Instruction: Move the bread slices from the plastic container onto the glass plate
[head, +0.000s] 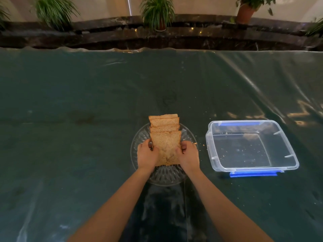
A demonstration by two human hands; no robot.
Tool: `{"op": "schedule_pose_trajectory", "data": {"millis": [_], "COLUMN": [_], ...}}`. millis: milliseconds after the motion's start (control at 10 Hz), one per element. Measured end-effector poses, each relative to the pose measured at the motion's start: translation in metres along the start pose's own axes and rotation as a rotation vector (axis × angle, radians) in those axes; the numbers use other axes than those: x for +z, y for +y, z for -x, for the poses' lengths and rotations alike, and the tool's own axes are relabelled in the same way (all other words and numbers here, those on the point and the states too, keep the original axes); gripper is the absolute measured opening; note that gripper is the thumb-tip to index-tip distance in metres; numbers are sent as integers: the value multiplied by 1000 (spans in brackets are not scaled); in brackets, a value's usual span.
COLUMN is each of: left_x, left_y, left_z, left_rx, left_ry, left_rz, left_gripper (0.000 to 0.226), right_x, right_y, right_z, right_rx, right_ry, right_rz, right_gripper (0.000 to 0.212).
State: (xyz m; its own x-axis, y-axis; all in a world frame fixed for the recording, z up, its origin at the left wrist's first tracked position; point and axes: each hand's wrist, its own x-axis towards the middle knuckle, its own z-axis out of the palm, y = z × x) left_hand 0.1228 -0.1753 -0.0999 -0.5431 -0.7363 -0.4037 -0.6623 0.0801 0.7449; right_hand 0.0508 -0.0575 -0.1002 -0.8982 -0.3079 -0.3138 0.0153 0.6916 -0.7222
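Several brown bread slices [165, 126] lie in an overlapping row on the round cut-glass plate [138, 142] at the table's middle. The nearest slice [167, 147] is gripped from both sides: my left hand [146, 155] holds its left edge and my right hand [189, 155] holds its right edge. The far slices stick out past the plate's far rim. The clear plastic container [251, 145] with blue clips stands to the right of the plate and holds only crumbs.
The table is covered with dark green cloth under a clear plastic sheet [87, 102]. A few crumbs [203, 144] lie between plate and container. Beyond the table's far edge runs a dark stone ledge with potted plants [157, 14].
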Motion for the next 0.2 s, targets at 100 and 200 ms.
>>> {"op": "schedule_pose_trajectory", "data": {"millis": [100, 200], "left_x": [-6, -9], "left_y": [3, 0], "left_z": [2, -1], "left_rx": [-8, 16], "left_ry": [-25, -68], "left_rz": [-50, -130], "left_gripper": [50, 57], "right_x": [-6, -11], "right_y": [-5, -8], "right_z": [4, 3], "right_rx": [-19, -26], "right_ry": [-30, -59], "right_rz": [53, 142], "right_gripper": [40, 48]}}
